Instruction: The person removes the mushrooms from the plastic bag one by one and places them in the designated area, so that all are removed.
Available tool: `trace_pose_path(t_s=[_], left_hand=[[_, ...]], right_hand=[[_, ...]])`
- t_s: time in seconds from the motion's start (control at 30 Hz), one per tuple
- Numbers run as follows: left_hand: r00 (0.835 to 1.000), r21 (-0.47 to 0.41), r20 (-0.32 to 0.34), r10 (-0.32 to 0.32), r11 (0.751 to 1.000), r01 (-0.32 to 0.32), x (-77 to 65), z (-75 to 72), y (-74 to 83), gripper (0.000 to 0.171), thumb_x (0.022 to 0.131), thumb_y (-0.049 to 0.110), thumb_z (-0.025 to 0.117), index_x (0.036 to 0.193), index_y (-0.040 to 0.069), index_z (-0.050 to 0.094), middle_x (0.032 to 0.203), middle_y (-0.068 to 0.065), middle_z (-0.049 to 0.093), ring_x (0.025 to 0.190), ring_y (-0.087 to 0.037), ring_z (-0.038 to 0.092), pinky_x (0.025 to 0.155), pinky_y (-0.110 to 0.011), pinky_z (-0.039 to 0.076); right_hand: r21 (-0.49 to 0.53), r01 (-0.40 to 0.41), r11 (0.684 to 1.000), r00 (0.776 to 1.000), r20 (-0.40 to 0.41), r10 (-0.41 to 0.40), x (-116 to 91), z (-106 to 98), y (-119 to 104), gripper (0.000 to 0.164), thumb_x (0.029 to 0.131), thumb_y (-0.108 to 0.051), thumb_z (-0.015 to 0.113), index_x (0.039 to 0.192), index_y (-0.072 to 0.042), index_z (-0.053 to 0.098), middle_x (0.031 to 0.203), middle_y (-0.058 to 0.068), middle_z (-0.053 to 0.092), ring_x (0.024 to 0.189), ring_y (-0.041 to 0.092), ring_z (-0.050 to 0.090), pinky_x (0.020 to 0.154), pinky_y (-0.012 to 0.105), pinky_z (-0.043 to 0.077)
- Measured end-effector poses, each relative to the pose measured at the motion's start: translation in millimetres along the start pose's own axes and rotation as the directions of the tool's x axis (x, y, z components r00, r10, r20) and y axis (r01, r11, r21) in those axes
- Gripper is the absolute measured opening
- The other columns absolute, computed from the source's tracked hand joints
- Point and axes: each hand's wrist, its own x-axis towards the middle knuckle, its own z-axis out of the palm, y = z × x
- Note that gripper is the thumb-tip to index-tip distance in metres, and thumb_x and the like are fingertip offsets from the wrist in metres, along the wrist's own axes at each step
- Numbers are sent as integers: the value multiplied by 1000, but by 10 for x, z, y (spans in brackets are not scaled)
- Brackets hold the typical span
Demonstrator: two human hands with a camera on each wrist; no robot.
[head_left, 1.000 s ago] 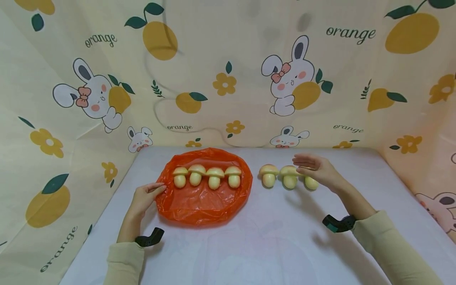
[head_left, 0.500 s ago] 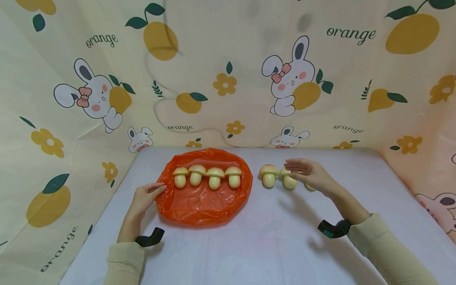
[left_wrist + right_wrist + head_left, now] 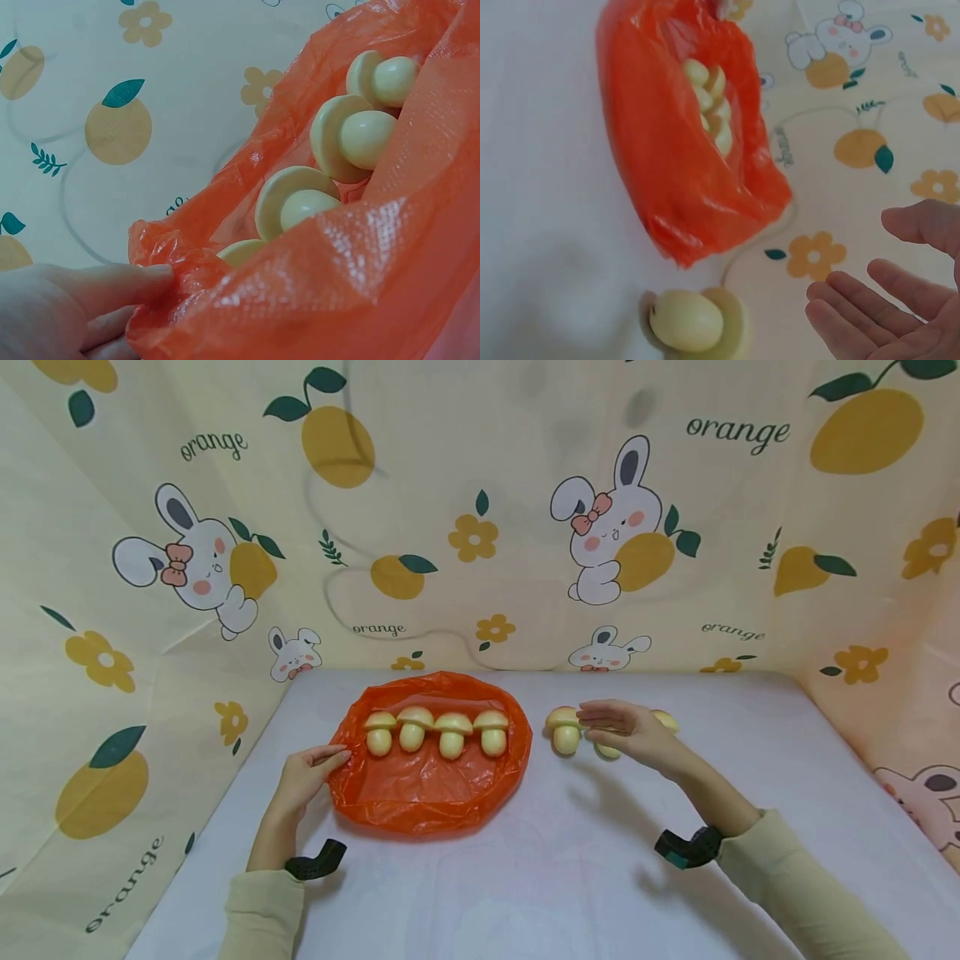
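Note:
My left hand [image 3: 303, 777] pinches the left rim of an orange-red plastic bag [image 3: 427, 818], which lies with its mouth spread wide. Thumb and fingers meet on the crumpled edge in the left wrist view. Inside the bag, several pale yellow toy mushrooms [image 3: 452, 737] lie in a row. To its right, a mushroom [image 3: 566, 735] lies in plain sight beside my right fingertips. Holding nothing, my right hand [image 3: 637, 739] hovers with extended fingers over the loose row. It partly covers a second mushroom [image 3: 607, 751] and a third [image 3: 665, 720]. In the right wrist view, its thumb stands apart from the fingers.
A pale-covered table [image 3: 525, 893] carries everything. Behind and at the sides hangs a cream cloth [image 3: 480, 452] printed with rabbits, oranges and flowers. Black cameras are strapped to both wrists.
My right hand has drifted left and slightly down, from over the rightmost loose mushroom toward the one nearest the bag. The left hand, bag and mushrooms stay where they were.

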Motion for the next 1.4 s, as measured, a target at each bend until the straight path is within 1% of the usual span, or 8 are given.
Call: trace_pose_path(t_s=[0.27, 0.47, 0.53, 0.67, 0.77, 1.0, 1.2, 1.4], left_hand=[[1000, -5, 5, -7, 1000, 7, -3, -7, 0, 48, 95, 33, 59, 129, -1, 58, 125, -18, 65, 87, 1, 59, 76, -8, 49], [1000, -9, 6, -8, 1000, 8, 0, -3, -5, 48, 95, 32, 59, 129, -2, 58, 125, -17, 65, 87, 0, 59, 76, -8, 50], [1000, -10, 4, -9, 1000, 9, -1, -2, -7, 47, 96, 31, 59, 129, -2, 58, 125, -17, 65, 87, 0, 59, 75, -9, 50], [1000, -5, 5, -8, 1000, 8, -10, -5, -4, 48, 96, 32, 59, 130, -2, 57, 126, -18, 64, 87, 0, 59, 76, -9, 50], [1000, -3, 6, -3, 1000, 3, -11, -9, -2, 49, 96, 34, 59, 130, -2, 57, 126, -19, 64, 87, 0, 59, 76, -9, 50], [1000, -2, 6, -6, 1000, 6, -2, -12, -11, 49, 96, 34, 58, 130, -1, 58, 126, -18, 64, 87, 0, 59, 78, -10, 50], [1000, -5, 7, -3, 1000, 3, 6, -6, -20, 49, 95, 34, 59, 129, -1, 58, 124, -16, 65, 86, 1, 58, 77, -9, 50], [1000, 8, 7, -5, 1000, 5, 6, -7, -19, 49, 96, 35, 58, 129, 0, 58, 128, -20, 62, 89, -2, 58, 77, -9, 50]], right_hand=[[62, 38, 997, 998, 44, -41, 73, 167, -2, 44, 93, -10, 60, 133, 6, 50, 132, 30, 56, 119, 35, 60, 90, 13, 49], [93, 113, 989, 991, 57, -119, 116, 265, -13, 41, 92, -6, 60, 131, 7, 52, 126, 28, 61, 109, 3, 64, 89, 14, 50], [115, 129, 985, 989, 61, -137, 129, 301, -19, 39, 92, -5, 60, 129, 7, 53, 123, 28, 62, 107, -3, 62, 89, 14, 50], [142, 113, 984, 990, 65, -123, 146, 378, -49, 39, 92, -5, 60, 129, 7, 52, 125, 29, 59, 117, 25, 63, 90, 18, 52], [145, 102, 984, 992, 55, -111, 153, 435, -76, 41, 92, -6, 61, 130, 8, 51, 129, 30, 56, 121, 47, 54, 91, 22, 54], [110, 115, 987, 991, 48, -121, 178, 579, -127, 41, 94, -9, 59, 130, 9, 51, 129, 30, 57, 118, 46, 57, 91, 30, 56], [99, 144, 985, 987, 63, -150, 206, 686, -152, 38, 95, -7, 57, 128, 12, 52, 125, 32, 59, 117, 45, 59, 92, 33, 55], [86, 139, 986, 986, 76, -146, 252, 788, -202, 40, 94, -12, 60, 128, 9, 53, 126, 31, 59, 119, 45, 58, 94, 35, 55]])
